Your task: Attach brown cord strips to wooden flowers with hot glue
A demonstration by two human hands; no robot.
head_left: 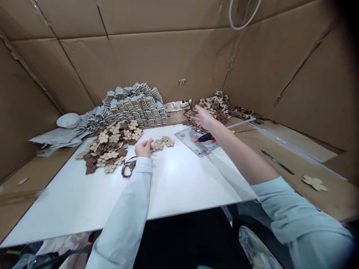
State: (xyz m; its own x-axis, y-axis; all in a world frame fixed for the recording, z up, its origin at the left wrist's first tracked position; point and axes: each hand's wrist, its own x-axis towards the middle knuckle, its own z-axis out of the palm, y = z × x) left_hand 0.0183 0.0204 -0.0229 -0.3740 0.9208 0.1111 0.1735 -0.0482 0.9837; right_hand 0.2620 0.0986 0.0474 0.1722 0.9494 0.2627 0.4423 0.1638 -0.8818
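My left hand (144, 148) is closed above the white board (174, 186), thumb and fingers pressed together; what they hold, if anything, I cannot make out. Just right of its fingertips lie beige flower cut-outs (158, 145). Below the wrist rests a loop of thin brown cord (128, 167). My right hand (204, 118) stretches out at the near edge of the back-right pile of brown and beige flower cut-outs (215, 106), its fingers extended and apart. Under the right forearm a black glue gun with an orange tip (205, 138) lies on a printed sheet (190, 140).
Another heap of flower cut-outs (110, 145) lies left of my left hand. Behind it rise stacked grey-edged pieces (134, 106). A white bowl (68, 120) sits on plastic bags (57, 136). Cardboard walls (168, 52) enclose the table. A dark thin tool (277, 162) lies right.
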